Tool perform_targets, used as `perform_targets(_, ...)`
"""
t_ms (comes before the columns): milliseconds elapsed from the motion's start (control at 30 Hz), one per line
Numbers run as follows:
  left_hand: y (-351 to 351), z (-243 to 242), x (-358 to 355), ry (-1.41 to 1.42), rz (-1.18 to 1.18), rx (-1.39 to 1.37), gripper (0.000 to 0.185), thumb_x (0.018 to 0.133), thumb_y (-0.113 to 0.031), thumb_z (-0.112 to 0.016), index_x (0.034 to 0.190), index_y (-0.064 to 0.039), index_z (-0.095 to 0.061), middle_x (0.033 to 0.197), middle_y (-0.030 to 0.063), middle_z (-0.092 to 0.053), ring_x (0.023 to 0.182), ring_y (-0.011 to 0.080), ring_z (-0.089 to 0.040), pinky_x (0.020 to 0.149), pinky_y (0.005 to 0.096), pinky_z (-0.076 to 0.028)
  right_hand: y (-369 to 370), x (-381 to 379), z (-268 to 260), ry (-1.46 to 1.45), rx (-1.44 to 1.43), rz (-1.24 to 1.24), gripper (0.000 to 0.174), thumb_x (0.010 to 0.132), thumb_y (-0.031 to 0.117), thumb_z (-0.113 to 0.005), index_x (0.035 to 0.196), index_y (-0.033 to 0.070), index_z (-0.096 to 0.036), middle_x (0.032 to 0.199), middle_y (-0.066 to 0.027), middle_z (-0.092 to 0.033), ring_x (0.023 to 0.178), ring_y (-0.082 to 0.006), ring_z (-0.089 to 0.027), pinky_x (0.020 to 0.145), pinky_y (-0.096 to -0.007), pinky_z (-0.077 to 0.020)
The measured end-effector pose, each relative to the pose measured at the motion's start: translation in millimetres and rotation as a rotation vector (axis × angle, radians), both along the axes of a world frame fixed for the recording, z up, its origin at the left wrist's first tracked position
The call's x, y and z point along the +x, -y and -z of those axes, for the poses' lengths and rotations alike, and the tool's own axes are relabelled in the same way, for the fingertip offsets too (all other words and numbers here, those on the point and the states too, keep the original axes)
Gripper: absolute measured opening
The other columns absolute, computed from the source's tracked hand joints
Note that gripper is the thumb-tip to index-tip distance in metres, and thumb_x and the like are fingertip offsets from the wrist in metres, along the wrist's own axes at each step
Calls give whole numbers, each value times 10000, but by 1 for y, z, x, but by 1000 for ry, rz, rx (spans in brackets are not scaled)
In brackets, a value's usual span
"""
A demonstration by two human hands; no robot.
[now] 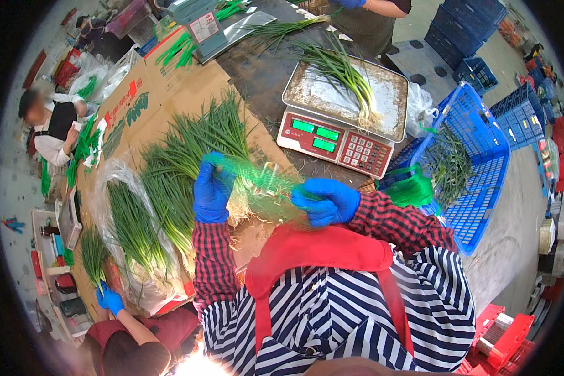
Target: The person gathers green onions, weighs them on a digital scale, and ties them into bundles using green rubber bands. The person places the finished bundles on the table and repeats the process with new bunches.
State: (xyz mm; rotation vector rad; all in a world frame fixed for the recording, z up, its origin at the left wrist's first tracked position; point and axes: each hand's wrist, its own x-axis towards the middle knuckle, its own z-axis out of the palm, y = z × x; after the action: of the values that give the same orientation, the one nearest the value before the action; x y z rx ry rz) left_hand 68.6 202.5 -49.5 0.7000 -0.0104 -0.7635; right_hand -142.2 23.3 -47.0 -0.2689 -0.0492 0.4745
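Between my two blue-gloved hands stretches a green mesh net bag (263,181), blurred in places. My left hand (214,190) grips one end of it, above a pile of green onions (209,129) on flattened cardboard. The other end is bunched in my right hand (329,203), close in front of my chest. Past my right hand, a bunch of green onions (350,80) rests on the metal pan of a digital scale (310,134), its white roots towards me. More green onions (138,230) lie in a clear plastic bag (104,188) to the left.
A blue plastic crate (486,155) with loose green leaves stands at the right, green netting (411,188) beside it. At lower left a co-worker's gloved hands (108,298) hold green onions (93,256). Another person (371,21) stands across the table. A second scale (199,28) is at the back.
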Motion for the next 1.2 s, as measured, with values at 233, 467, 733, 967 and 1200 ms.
perform_targets(233, 21, -77, -46, 463, 673, -171, 153, 840, -104, -573, 969, -24, -559, 849, 100, -592, 776, 200, -608, 713, 307, -508, 62, -38, -19, 99, -1081, -213, 563, 901, 505, -400, 734, 38, -665, 485, -28, -459, 396, -111, -366, 414, -279, -324)
perform_targets(467, 56, -62, -89, 1722, 1002, 227, 176, 813, -163, -574, 936, -37, -563, 783, 149, -591, 676, 307, -598, 593, 388, -473, 85, -71, -31, 546, -2589, -352, 267, 690, 355, -644, 655, 92, -669, 608, -141, -585, 600, -325, -592, 525, -430, -436)
perform_targets(733, 91, -21, -101, 2114, 768, 303, 165, 753, -163, -580, 907, -111, -609, 769, 119, -554, 732, 309, -548, 590, 423, -420, 112, -86, 1, 512, -2952, 101, 86, 633, 136, -572, 619, 65, -617, 644, -137, -542, 689, -309, -551, 639, -394, -442)
perform_targets(967, 153, -19, -123, 2136, 512, 267, 163, 738, -120, -557, 897, -99, -584, 706, 101, -520, 704, 295, -517, 620, 414, -415, 197, -68, -54, 750, -3145, 446, 212, 728, 82, -503, 932, 69, -559, 910, -119, -520, 851, -295, -512, 716, -382, -448)
perform_targets(1200, 184, -15, -110, 2107, 413, 425, 270, 694, -63, -561, 937, -132, -658, 779, 74, -574, 752, 277, -534, 652, 403, -424, 227, -46, -62, 758, -3148, 199, 389, 759, 60, -486, 1146, 99, -503, 1055, -105, -492, 1001, -290, -482, 870, -365, -418)
